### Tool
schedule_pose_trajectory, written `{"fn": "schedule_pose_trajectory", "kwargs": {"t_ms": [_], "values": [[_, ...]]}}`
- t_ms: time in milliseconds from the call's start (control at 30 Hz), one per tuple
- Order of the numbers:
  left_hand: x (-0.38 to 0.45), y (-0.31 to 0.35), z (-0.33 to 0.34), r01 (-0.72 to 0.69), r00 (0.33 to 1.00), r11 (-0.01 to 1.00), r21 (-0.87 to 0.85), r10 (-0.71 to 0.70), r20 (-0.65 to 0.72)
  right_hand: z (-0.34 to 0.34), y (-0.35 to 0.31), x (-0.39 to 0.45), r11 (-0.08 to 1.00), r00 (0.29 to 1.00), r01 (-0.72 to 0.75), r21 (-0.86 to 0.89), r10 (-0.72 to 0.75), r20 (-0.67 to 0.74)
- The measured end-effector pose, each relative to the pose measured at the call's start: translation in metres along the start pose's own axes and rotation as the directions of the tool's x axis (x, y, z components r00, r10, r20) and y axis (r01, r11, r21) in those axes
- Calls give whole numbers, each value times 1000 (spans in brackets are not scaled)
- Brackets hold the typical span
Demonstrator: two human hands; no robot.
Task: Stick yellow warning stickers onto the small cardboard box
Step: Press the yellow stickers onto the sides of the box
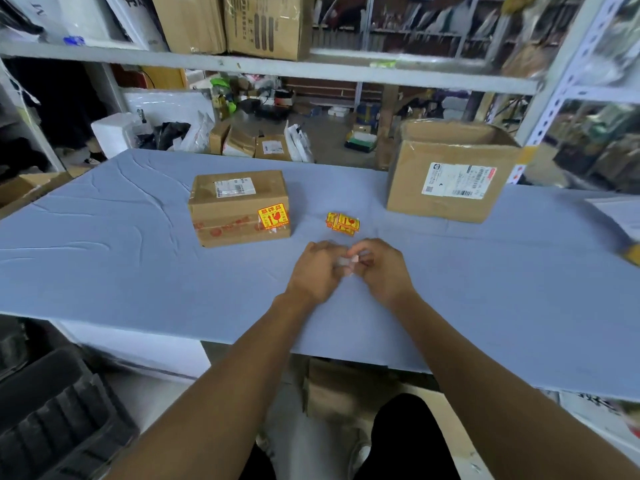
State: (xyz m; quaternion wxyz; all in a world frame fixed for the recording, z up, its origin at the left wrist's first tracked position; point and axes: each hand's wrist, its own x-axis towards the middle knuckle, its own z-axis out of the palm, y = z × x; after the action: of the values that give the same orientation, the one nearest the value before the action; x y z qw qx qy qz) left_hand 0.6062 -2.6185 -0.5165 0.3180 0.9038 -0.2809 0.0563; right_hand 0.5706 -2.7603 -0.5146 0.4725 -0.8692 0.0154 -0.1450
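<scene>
The small cardboard box [239, 206] lies on the blue-grey table [121, 265], left of centre, with a white label on top. One yellow warning sticker [273, 216] is stuck on its front face at the right corner. A small pile of yellow stickers [343, 223] lies to the right of the box. Just in front of the pile, my left hand [320, 268] and my right hand [379, 266] meet, fingers pinched together on a small whitish piece of sticker paper [346, 262]. Its printed side is hidden.
A larger open cardboard box [446, 171] stands at the back right of the table. A white sheet [620, 213] lies at the right edge. Metal shelving with boxes rises behind. Dark foam [59, 420] sits on the floor at the lower left.
</scene>
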Motion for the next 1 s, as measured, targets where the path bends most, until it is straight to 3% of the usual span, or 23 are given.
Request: {"fn": "schedule_pose_trajectory", "kwargs": {"t_ms": [67, 200, 367, 567, 667, 867, 1000], "values": [[-5, -2, -1, 26, 999, 996, -81, -30, -41, -1, 1, 0, 997, 999, -36, 69, 38, -26], [-7, -3, -2, 187, 976, 965, -186, -204, -77, 1, -2, -3, 1000, 1000, -17, 1, 17, 8], [-10, -3, -1, 199, 976, 924, -326, -217, -21, -1, 1, -1, 998, 995, -64, 23, 66, -79], [-10, -7, -7, 208, 942, 848, -487, -308, -134, 1, -3, -7, 998, 997, 43, 42, -45, 56], [-9, -11, -9, 190, 947, 811, -553, -300, -114, 1, -3, -6, 998, 997, 67, -6, -67, 48], [-10, -20, -11, 113, 993, 841, -529, -120, 22, -1, 2, -2, 981, 996, -89, 171, 88, 15], [-7, -15, -6, 171, 971, 834, -525, -232, -51, 0, 2, -2, 984, 998, -63, 169, 59, 28]]}}
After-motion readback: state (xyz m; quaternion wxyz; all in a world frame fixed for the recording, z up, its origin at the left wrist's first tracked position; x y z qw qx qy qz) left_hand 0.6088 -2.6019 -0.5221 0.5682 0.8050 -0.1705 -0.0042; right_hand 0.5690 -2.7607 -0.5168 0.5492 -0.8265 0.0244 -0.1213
